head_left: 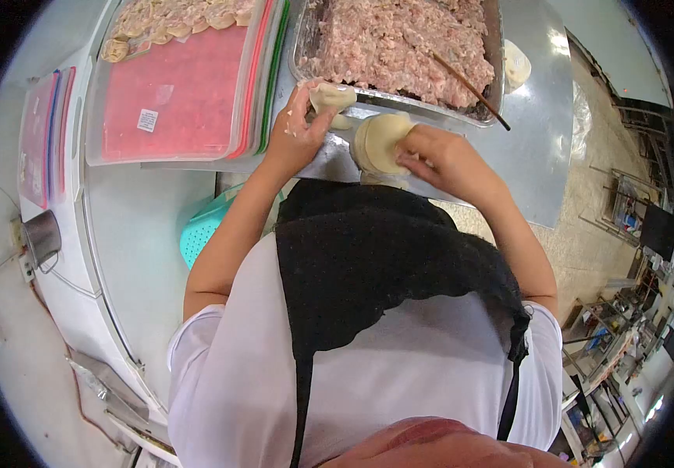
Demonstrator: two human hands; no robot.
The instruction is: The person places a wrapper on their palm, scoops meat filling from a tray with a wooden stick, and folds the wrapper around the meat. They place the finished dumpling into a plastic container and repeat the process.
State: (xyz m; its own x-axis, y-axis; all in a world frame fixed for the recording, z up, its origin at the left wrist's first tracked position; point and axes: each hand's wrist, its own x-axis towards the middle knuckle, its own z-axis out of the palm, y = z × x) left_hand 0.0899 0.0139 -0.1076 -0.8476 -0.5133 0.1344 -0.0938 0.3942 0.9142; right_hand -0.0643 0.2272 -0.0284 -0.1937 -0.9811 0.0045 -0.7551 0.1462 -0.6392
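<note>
In my left hand (298,131) is a pale round dough wrapper (334,97), held between the curled fingers and thumb in front of the meat tray. White smears show on that hand. My right hand (448,158) pinches the right edge of the top wrapper on a stack of dumpling wrappers (377,145) near the table's front edge. Just beyond both hands stands a metal tray (387,99) full of minced meat filling (403,51). A thin brown stick (462,80) lies across the filling and sticks out over the tray's front right corner.
At left, a stack of plastic trays (173,101) carries rows of filled dumplings (181,19) at its far end. Another stack of wrappers (516,65) sits right of the meat tray on the metal table (540,148). Below hangs a turquoise perforated basket (200,230).
</note>
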